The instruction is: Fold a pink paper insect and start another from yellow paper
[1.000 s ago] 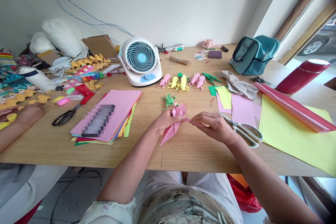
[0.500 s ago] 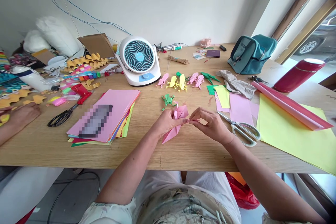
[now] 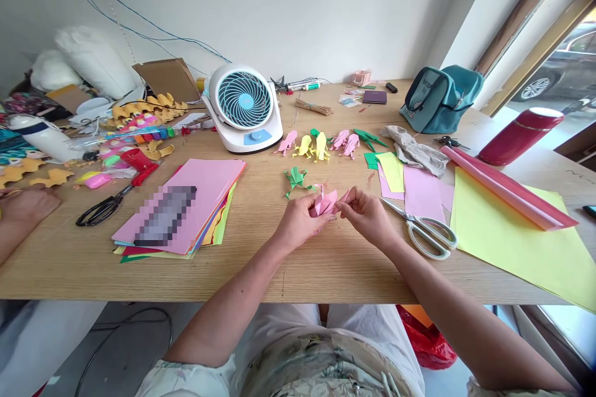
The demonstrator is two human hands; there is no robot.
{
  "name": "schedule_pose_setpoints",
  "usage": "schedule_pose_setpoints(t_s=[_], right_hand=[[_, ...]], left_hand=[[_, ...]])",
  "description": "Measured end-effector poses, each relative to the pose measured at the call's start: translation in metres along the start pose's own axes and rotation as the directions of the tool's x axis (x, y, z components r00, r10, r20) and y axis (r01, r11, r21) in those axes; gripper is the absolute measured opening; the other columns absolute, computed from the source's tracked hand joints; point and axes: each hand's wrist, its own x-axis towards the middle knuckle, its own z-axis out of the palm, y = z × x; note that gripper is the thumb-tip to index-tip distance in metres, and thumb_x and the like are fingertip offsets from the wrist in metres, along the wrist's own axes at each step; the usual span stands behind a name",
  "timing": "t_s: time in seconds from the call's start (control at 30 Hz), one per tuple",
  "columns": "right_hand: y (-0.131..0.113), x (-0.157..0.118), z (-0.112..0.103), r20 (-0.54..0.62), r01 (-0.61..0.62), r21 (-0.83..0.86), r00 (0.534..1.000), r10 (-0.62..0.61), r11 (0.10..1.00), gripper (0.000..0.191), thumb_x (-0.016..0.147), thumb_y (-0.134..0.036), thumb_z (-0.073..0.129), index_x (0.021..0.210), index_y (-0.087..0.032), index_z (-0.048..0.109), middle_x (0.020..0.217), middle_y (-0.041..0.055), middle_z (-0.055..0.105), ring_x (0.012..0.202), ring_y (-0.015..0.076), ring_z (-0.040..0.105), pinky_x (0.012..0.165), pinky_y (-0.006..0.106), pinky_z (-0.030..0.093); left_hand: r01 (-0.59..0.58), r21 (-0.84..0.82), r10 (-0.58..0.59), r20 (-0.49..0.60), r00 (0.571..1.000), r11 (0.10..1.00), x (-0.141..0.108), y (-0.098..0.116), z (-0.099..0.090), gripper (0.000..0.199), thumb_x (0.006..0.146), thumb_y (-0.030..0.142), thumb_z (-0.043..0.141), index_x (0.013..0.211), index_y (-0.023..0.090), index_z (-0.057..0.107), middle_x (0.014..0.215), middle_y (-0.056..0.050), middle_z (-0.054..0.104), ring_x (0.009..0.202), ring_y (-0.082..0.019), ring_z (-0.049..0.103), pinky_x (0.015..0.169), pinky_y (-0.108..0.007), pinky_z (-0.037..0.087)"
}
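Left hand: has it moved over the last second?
Yes, the left hand has shifted slightly right, judged against the green folded-paper figure.

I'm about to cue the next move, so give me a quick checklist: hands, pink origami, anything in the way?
1. Left hand gripping the pink origami: ok.
2. Right hand pinching its right-hand end: ok.
3. Creases sharp: cannot tell, fingers cover much of it.
4. White scissors well away from right hand: not ok, tip close beside it.
5. Co-worker's hand out of the way: ok, far left.
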Motion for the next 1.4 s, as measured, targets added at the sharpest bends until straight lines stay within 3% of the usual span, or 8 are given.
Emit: schedule_pose_setpoints(t_s=[0.13, 0.23, 0.43, 0.6, 0.73, 1.0, 1.2, 1.4], right_hand=[[-0.001, 0.001, 0.002, -0.015, -0.049, 0.059, 0.999, 0.05, 0.997, 0.037, 0.082, -0.054, 0.067, 0.074, -0.02, 0.052, 0.066, 0.0006, 0.059, 0.059, 0.0134, 0.051, 0.054, 0.028, 0.038], [-0.002, 0.003, 0.003, 0.003, -0.075, 0.156, 0.997, 0.075, 0.985, 0.04, 0.08, -0.057, 0.067, 0.074, -0.02, 0.052, 0.062, -0.001, 0.057, 0.055, 0.0118, 0.047, 0.051, 0.026, 0.036], [0.001, 0.005, -0.002, 0.139, 0.037, 0.288, 0.987, -0.08, 0.957, 0.032, 0.08, -0.049, 0.071, 0.081, -0.019, 0.061, 0.08, 0.0022, 0.064, 0.075, 0.0149, 0.059, 0.071, 0.031, 0.05], [0.003, 0.005, -0.011, 0.199, 0.088, 0.177, 0.972, -0.124, 0.98, 0.025, 0.083, -0.042, 0.071, 0.085, -0.018, 0.063, 0.083, 0.0036, 0.067, 0.078, 0.0159, 0.062, 0.074, 0.033, 0.051], [0.0, 0.007, -0.018, 0.229, 0.048, 0.183, 0.969, -0.09, 0.982, 0.028, 0.079, -0.043, 0.073, 0.081, -0.018, 0.063, 0.081, 0.0037, 0.068, 0.075, 0.0155, 0.061, 0.069, 0.031, 0.05], [0.01, 0.01, -0.027, 0.368, -0.062, 0.148, 0.93, 0.003, 0.987, 0.033, 0.08, -0.049, 0.071, 0.081, -0.017, 0.065, 0.071, 0.0006, 0.062, 0.064, 0.0125, 0.052, 0.058, 0.027, 0.041], [0.011, 0.01, -0.02, 0.315, -0.114, 0.204, 0.948, 0.046, 0.972, 0.035, 0.077, -0.049, 0.074, 0.077, -0.017, 0.061, 0.073, 0.0013, 0.064, 0.07, 0.0139, 0.056, 0.064, 0.028, 0.044], [0.006, 0.008, -0.013, 0.222, -0.124, 0.196, 0.972, 0.079, 0.973, 0.039, 0.074, -0.053, 0.074, 0.072, -0.018, 0.057, 0.065, -0.0019, 0.059, 0.06, 0.0114, 0.049, 0.055, 0.026, 0.037]], left_hand=[[-0.038, 0.019, 0.039, -0.02, 0.999, 0.999, -0.001, 0.002, 0.005, 0.032, 0.071, 0.033, 0.075, 0.06, 0.018, 0.05, 0.059, 0.004, 0.046, 0.057, -0.01, 0.038, 0.056, -0.025, 0.027], [-0.002, -0.043, 0.001, -0.033, 0.999, 0.999, 0.0, 0.0, 0.008, 0.029, 0.072, 0.033, 0.074, 0.063, 0.018, 0.052, 0.061, 0.004, 0.049, 0.059, -0.01, 0.041, 0.057, -0.023, 0.03], [0.105, -0.261, -0.103, 0.022, 0.994, 0.959, 0.004, -0.008, 0.007, 0.029, 0.068, 0.035, 0.077, 0.076, 0.015, 0.059, 0.07, 0.003, 0.057, 0.065, -0.011, 0.048, 0.062, -0.023, 0.037], [0.101, -0.236, -0.091, 0.055, 0.994, 0.966, 0.004, -0.006, 0.002, 0.034, 0.066, 0.04, 0.079, 0.069, 0.016, 0.055, 0.066, 0.005, 0.054, 0.063, -0.01, 0.045, 0.062, -0.022, 0.036], [0.078, -0.18, -0.072, 0.036, 0.997, 0.981, 0.003, -0.001, -0.001, 0.036, 0.064, 0.04, 0.081, 0.066, 0.016, 0.055, 0.062, 0.005, 0.051, 0.06, -0.009, 0.042, 0.059, -0.022, 0.034], [0.184, -0.337, -0.13, 0.176, 0.976, 0.923, 0.0, -0.002, 0.0, 0.04, 0.062, 0.045, 0.082, 0.067, 0.017, 0.056, 0.061, 0.006, 0.048, 0.058, -0.009, 0.039, 0.057, -0.022, 0.031], [0.136, -0.283, -0.103, 0.129, 0.986, 0.95, 0.001, -0.001, 0.002, 0.037, 0.065, 0.044, 0.08, 0.068, 0.017, 0.055, 0.064, 0.005, 0.05, 0.06, -0.009, 0.04, 0.06, -0.023, 0.034], [0.083, -0.158, -0.078, 0.036, 0.996, 0.984, 0.0, 0.0, 0.005, 0.034, 0.064, 0.037, 0.08, 0.062, 0.017, 0.052, 0.06, 0.005, 0.049, 0.058, -0.009, 0.039, 0.059, -0.023, 0.033]])
